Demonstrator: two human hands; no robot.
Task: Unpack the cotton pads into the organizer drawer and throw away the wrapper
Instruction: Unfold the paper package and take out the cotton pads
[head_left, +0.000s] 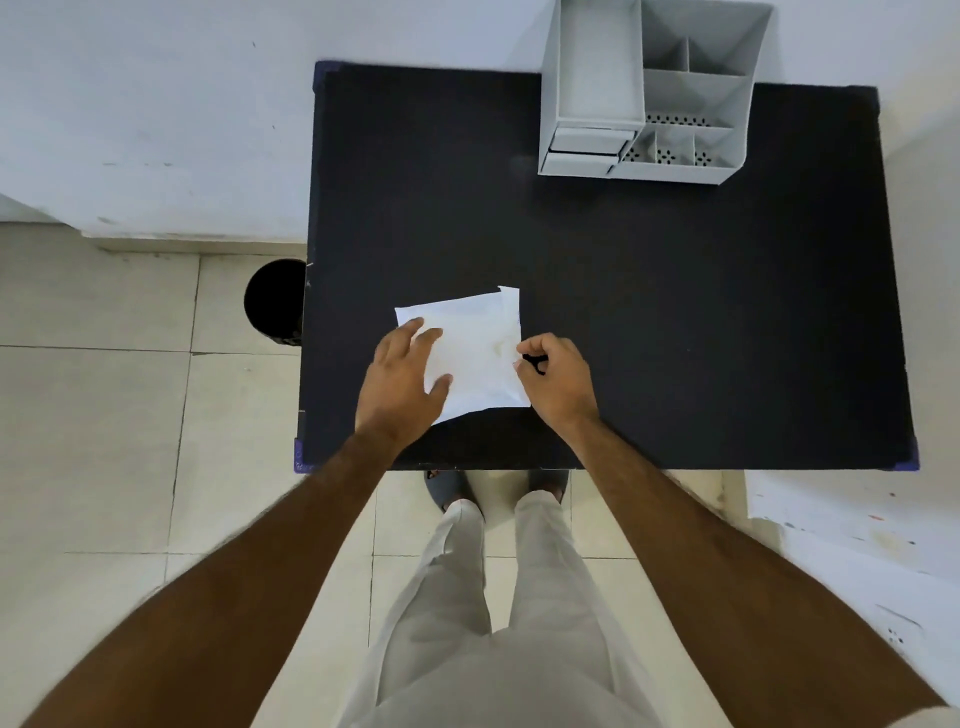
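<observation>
A white pack of cotton pads (475, 345) lies flat near the front of the black table (675, 291). My left hand (402, 382) rests on the pack's left part with fingers spread. My right hand (556, 376) is curled at the pack's right edge, with thumb and fingers pinching that edge; whether it grips the wrapper firmly is hard to tell. A grey desk organizer (649, 93) stands at the table's far edge, its two small drawers (589, 148) at the front left, both pushed in.
A black round bin (275, 301) stands on the tiled floor just left of the table. A white wall runs behind. My legs and slippers are below the table's front edge. A white paint-flecked surface (857, 530) sits at the right.
</observation>
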